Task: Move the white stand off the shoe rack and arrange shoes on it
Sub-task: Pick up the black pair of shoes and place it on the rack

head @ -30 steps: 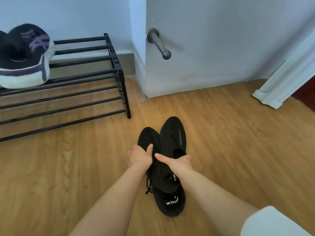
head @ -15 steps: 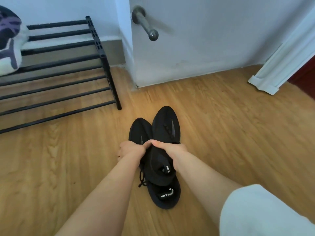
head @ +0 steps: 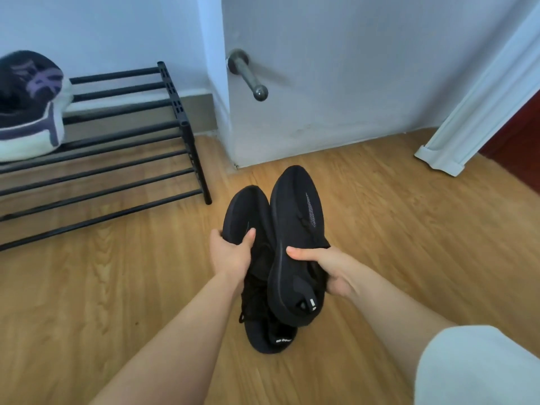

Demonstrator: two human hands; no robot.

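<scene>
Two black sneakers are in my hands over the wooden floor, toes pointing away from me. My left hand (head: pixel 230 255) grips the left black sneaker (head: pixel 248 211) at its middle. My right hand (head: pixel 324 266) grips the right black sneaker (head: pixel 298 217), which is raised and tilted so its side overlaps the left one. The black shoe rack (head: pixel 117 171) stands at the left against the wall. A black, white and purple sneaker (head: pixel 29 106) rests on its top tier at the far left. No white stand is in view.
A white wall corner with a metal door stopper (head: pixel 248 76) juts out behind the shoes. A white door frame (head: pixel 467 121) stands at the right. Wooden floor (head: pixel 409 229) spreads around my arms, and my white sleeve (head: pixel 479 366) fills the lower right corner.
Both hands have closed on the black sneakers and lifted them; the right shoe now sits higher and tilted. The view has shifted, bringing the rack's sneaker back into sight.
</scene>
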